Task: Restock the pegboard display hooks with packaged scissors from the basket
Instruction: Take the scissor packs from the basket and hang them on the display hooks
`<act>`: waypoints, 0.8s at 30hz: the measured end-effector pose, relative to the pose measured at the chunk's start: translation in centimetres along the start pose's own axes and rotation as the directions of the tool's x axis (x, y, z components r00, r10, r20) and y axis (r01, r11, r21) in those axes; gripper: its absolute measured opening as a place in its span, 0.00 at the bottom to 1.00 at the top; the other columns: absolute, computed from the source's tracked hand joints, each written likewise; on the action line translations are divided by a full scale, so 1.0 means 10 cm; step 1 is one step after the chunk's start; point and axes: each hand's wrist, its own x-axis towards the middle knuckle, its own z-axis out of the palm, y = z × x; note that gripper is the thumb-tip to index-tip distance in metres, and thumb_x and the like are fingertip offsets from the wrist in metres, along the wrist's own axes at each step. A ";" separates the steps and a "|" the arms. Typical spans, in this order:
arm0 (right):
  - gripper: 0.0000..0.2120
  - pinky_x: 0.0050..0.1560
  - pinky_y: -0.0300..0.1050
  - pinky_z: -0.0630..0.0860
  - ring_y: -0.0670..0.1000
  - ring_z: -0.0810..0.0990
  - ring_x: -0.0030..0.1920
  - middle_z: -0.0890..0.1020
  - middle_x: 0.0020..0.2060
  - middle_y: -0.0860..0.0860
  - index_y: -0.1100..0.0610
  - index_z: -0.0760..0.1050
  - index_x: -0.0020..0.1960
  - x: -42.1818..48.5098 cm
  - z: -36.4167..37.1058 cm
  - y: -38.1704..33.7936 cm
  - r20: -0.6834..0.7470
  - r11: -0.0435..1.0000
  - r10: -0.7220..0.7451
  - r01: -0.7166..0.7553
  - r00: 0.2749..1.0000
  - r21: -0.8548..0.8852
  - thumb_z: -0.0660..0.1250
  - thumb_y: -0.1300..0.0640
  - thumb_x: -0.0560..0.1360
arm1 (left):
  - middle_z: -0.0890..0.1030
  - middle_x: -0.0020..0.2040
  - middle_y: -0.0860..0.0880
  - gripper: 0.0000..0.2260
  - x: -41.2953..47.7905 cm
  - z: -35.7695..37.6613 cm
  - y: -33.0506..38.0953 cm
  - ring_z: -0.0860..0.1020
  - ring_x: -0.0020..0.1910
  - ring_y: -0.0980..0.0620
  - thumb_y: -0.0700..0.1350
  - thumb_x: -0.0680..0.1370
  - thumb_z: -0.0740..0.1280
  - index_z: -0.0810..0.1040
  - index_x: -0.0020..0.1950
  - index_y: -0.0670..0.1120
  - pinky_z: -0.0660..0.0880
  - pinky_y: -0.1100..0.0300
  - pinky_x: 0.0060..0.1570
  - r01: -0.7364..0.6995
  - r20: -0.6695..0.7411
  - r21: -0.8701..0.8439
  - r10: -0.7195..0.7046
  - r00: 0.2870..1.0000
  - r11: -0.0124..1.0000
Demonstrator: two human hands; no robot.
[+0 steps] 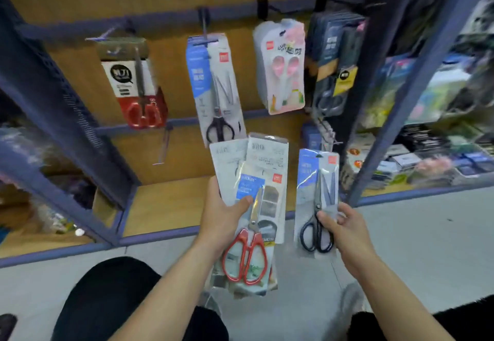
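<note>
left hand grips fanned packs | right hand pinches black-handled pack low | likely light, slick film, stiff card | better gripped nearer hang-hole

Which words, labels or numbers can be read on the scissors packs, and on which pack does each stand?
"HOME", faint: blue label on the red-handled pack in the left hand.
"剪刀", probably: black circle on the leftmost hanging pack.
Too blurred to read: the pink pack, the dark pack and its yellow tag, the black-handled pack in the right hand, all red logo squares.
</note>
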 end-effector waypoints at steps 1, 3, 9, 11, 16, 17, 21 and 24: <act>0.09 0.53 0.55 0.81 0.57 0.86 0.45 0.87 0.49 0.63 0.57 0.80 0.53 0.07 -0.09 0.13 -0.029 1.000 0.029 -0.029 0.999 -0.003 0.71 0.69 0.77 | 0.82 0.58 0.56 0.21 0.04 0.09 -0.08 0.82 0.53 0.62 0.35 0.76 0.74 0.73 0.61 0.55 0.78 0.61 0.54 0.022 0.017 0.013 -0.023 1.000 1.000; 0.10 0.53 0.55 0.82 0.59 0.86 0.47 0.87 0.48 0.61 0.56 0.81 0.54 0.25 -0.23 0.32 -0.072 0.997 0.071 -0.072 0.995 -0.020 0.71 0.69 0.77 | 0.83 0.56 0.56 0.20 0.16 0.26 -0.22 0.82 0.54 0.60 0.35 0.76 0.74 0.73 0.59 0.56 0.78 0.61 0.52 0.059 0.044 0.046 -0.061 0.997 0.997; 0.08 0.53 0.50 0.82 0.54 0.86 0.49 0.87 0.50 0.56 0.52 0.80 0.54 1.00 -0.39 0.49 -0.137 0.996 0.052 -0.061 0.989 -0.063 0.72 0.63 0.78 | 0.82 0.59 0.59 0.21 0.66 0.56 -0.48 0.81 0.59 0.57 0.40 0.77 0.75 0.72 0.62 0.60 0.78 0.53 0.58 0.101 0.152 0.150 -0.124 0.980 0.983; 0.08 0.51 0.46 0.82 0.52 0.85 0.50 0.86 0.50 0.53 0.53 0.80 0.55 1.27 -0.36 0.48 -0.135 0.996 0.032 -0.043 0.990 -0.076 0.72 0.63 0.78 | 0.82 0.60 0.59 0.22 0.80 0.61 -0.53 0.81 0.60 0.56 0.41 0.77 0.75 0.72 0.64 0.58 0.78 0.50 0.61 0.110 0.164 0.162 -0.137 0.977 0.981; 0.08 0.60 0.56 0.81 0.55 0.85 0.53 0.86 0.50 0.54 0.55 0.80 0.56 1.83 -0.33 0.56 -0.181 0.997 0.031 -0.044 0.983 -0.066 0.74 0.59 0.77 | 0.84 0.58 0.59 0.21 1.03 0.70 -0.65 0.82 0.57 0.57 0.40 0.77 0.75 0.73 0.63 0.59 0.79 0.46 0.62 0.140 0.138 0.132 -0.158 0.978 0.981; 0.06 0.59 0.54 0.82 0.55 0.85 0.52 0.86 0.49 0.52 0.53 0.80 0.53 1.90 -0.33 0.57 -0.183 0.997 0.020 -0.032 0.983 -0.065 0.72 0.61 0.78 | 0.84 0.57 0.59 0.21 1.06 0.71 -0.67 0.83 0.57 0.57 0.40 0.77 0.75 0.74 0.62 0.60 0.79 0.46 0.61 0.153 0.137 0.125 -0.169 0.976 0.980; 0.09 0.56 0.48 0.82 0.50 0.86 0.51 0.87 0.49 0.49 0.52 0.79 0.57 2.06 -0.30 0.60 -0.176 0.996 -0.016 0.001 0.984 -0.086 0.70 0.62 0.80 | 0.85 0.56 0.58 0.20 1.13 0.74 -0.76 0.84 0.56 0.55 0.40 0.77 0.75 0.74 0.62 0.58 0.81 0.47 0.58 0.184 0.138 0.107 -0.198 0.970 0.977; 0.14 0.61 0.50 0.81 0.49 0.84 0.56 0.86 0.55 0.49 0.53 0.77 0.66 2.22 -0.28 0.67 -0.154 0.980 -0.051 0.020 0.987 -0.196 0.67 0.58 0.82 | 0.85 0.54 0.58 0.20 1.19 0.73 -0.80 0.84 0.55 0.54 0.38 0.77 0.74 0.74 0.62 0.57 0.83 0.53 0.51 0.218 0.114 0.058 -0.224 0.968 0.974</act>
